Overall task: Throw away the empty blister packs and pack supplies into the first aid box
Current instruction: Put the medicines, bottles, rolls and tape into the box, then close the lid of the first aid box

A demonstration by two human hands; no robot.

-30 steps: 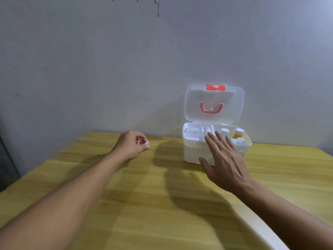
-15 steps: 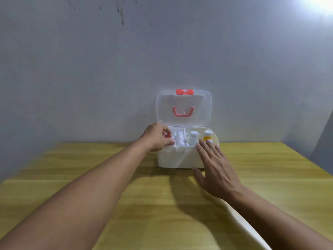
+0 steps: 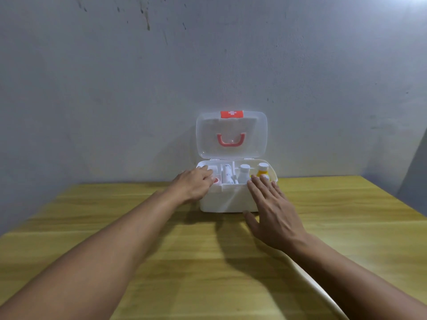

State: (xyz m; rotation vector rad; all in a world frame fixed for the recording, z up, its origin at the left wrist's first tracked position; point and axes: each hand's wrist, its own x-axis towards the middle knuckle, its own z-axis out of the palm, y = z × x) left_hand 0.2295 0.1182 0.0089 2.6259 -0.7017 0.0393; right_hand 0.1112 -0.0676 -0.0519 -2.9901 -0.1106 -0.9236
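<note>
The white first aid box (image 3: 228, 200) stands on the wooden table (image 3: 161, 262) against the wall, its clear lid (image 3: 251, 137) with a red handle raised. Inside I see a white roll (image 3: 227, 176), a white bottle (image 3: 244, 176) and an orange bottle (image 3: 262, 171). My left hand (image 3: 193, 187) reaches over the box's left rim, fingers curled on a small red-and-white item (image 3: 216, 180) in the left compartment. My right hand (image 3: 275, 215) hovers flat with fingers spread before the box's right front, its fingertips at the rim.
A grey wall rises right behind the box. A white curved edge (image 3: 323, 294) shows under my right forearm at the near right. The table's right edge (image 3: 392, 202) runs diagonally beside a dark gap.
My left hand carried the small red-and-white item from the left of the table to the box and lowered it into the left compartment. The right hand stayed spread by the box front.
</note>
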